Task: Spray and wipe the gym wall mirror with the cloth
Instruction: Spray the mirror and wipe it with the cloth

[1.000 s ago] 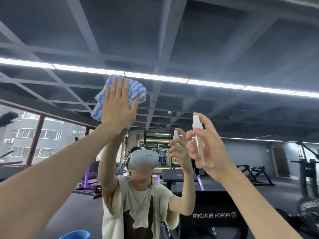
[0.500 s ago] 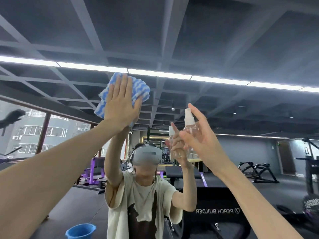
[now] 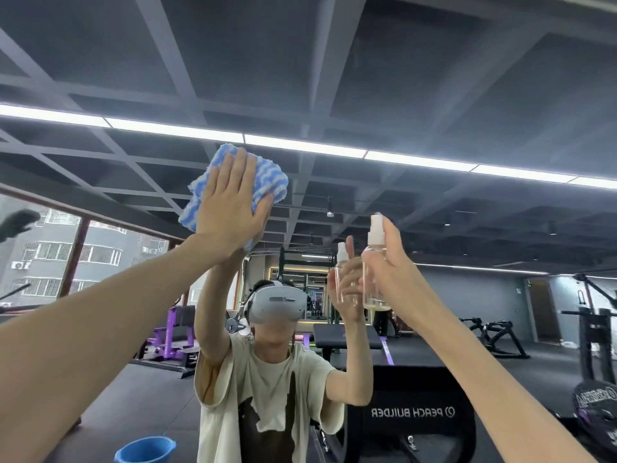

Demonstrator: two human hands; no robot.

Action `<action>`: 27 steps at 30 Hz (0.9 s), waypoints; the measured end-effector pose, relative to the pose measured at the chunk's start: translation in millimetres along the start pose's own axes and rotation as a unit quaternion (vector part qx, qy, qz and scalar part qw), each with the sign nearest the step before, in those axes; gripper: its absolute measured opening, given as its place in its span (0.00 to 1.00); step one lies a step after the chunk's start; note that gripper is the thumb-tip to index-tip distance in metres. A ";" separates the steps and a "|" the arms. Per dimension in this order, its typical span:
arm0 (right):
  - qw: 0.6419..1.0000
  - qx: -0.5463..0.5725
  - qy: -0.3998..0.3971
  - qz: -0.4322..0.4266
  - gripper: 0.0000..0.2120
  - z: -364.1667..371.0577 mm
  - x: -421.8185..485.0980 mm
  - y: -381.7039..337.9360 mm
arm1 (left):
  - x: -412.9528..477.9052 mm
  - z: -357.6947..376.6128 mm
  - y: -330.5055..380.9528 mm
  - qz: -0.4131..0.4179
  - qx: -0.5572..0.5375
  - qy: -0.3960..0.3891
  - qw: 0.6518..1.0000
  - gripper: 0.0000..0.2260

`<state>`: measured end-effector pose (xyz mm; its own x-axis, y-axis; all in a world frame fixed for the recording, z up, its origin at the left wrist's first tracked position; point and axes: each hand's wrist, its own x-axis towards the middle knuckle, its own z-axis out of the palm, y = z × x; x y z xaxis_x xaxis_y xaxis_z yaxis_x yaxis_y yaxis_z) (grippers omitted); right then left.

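Note:
The wall mirror [image 3: 434,95] fills the whole view and reflects the gym and me. My left hand [image 3: 230,202] is raised high, fingers straight, pressing a folded blue-and-white striped cloth [image 3: 267,177] flat against the glass. To the right and lower, my right hand [image 3: 394,272] grips a small clear spray bottle [image 3: 375,255] with a white nozzle, held upright close to the mirror. A finger lies along the side of the nozzle. The bottle's lower part holds a little liquid.
In the reflection, a blue bucket [image 3: 145,449] stands on the floor at lower left. A black padded machine lettered PEACH BUILDER [image 3: 414,412] is behind me, with benches and purple equipment [image 3: 173,329] further back. Windows [image 3: 50,262] are at the left.
My left hand slid the cloth slightly right and down on the glass. My right hand turned the bottle more upright and shifted it a little left, and my head tilted down.

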<state>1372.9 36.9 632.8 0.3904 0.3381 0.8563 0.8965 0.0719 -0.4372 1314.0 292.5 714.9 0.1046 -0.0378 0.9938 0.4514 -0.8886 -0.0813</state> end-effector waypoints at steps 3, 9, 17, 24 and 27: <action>0.992 -0.107 0.062 -0.039 0.31 -6.1 8.1 1.7 | 1.8 -0.9 -2.5 0.010 -0.006 -0.003 1.000 0.33; 0.985 -0.135 0.094 -0.051 0.31 -10.3 26.3 -2.2 | 6.1 1.7 -5.5 0.018 -0.051 0.003 0.999 0.32; 0.979 -0.161 0.117 -0.045 0.22 -12.7 25.1 1.9 | 7.2 2.4 -1.9 0.003 -0.104 0.014 0.994 0.30; 0.983 -0.111 0.136 -0.047 0.25 -29.4 27.6 0.3 | 23.8 1.5 65.0 0.043 -0.130 -0.017 0.990 0.33; 0.977 -0.112 0.170 -0.058 0.24 -45.0 24.2 2.4 | 6.3 14.6 126.3 0.218 -0.093 -0.055 0.970 0.31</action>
<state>1393.9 3.1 664.9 0.2966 0.0059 0.9550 0.9472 -0.1292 -0.2934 1384.6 186.8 709.8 0.3476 -0.3880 0.8536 0.1771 -0.8668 -0.4662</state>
